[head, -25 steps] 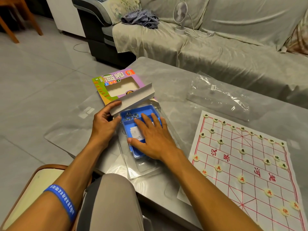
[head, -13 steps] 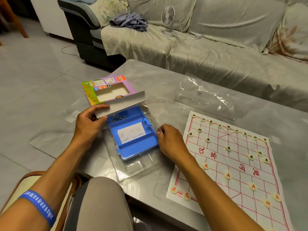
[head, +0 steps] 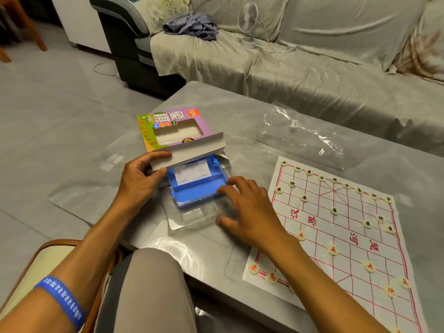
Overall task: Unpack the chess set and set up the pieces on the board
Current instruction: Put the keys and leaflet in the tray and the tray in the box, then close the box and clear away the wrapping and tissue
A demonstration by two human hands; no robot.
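Board [head: 341, 236]: thin white sheet, red grid, lay flat on the table [head: 216, 104] right side, round cream pieces [head: 334, 211] on the line crossings. Left of it, a blue plastic tray [head: 194, 188], rectangular, glossy, sat in a clear blister shell [head: 189, 219], paper slip inside. Box [head: 168, 126]: purple-green card with window, grey flap open over the tray's far end. Left hand [head: 139, 181] pinched the flap, thumb on top. Right hand [head: 247, 210] curled fingers on the tray's right edge, thumb at the shell; blurred.
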